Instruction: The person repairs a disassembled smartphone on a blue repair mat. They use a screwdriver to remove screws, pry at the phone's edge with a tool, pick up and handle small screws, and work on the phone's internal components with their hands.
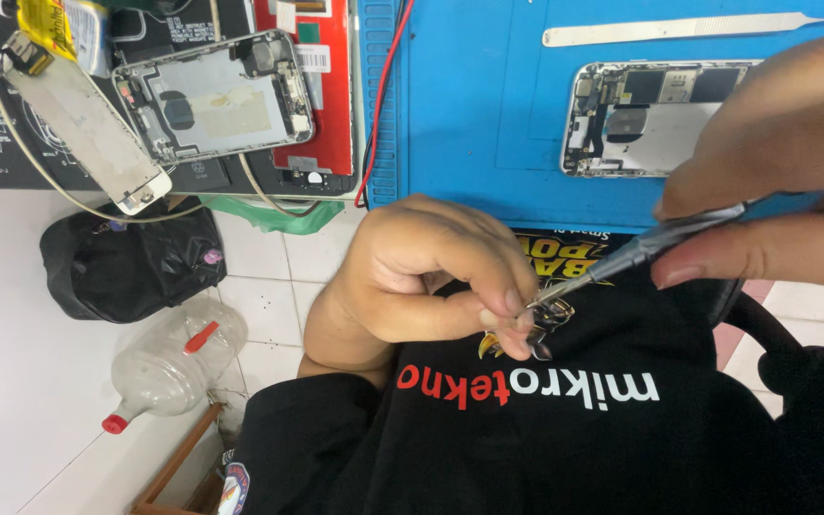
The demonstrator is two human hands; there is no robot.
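The left hand [422, 277] sits at the centre of the view, curled narrow, thumb and fingertips pinched on a tiny part [526, 310] too small to identify, just above the black shirt [574, 429]. From about three o'clock the right hand [774, 191] comes in, closed around slim metal tweezers [641, 250] whose tips meet that tiny part at the left fingertips. At one o'clock an opened phone [650, 119] lies on the blue mat [469, 114], with a flat metal pry tool [679, 29] above it. At eleven o'clock a second opened phone [212, 95] rests on the bench. At eight o'clock a clear plastic bottle [174, 362] lies on the tiled floor, a black bag [126, 262] beside it
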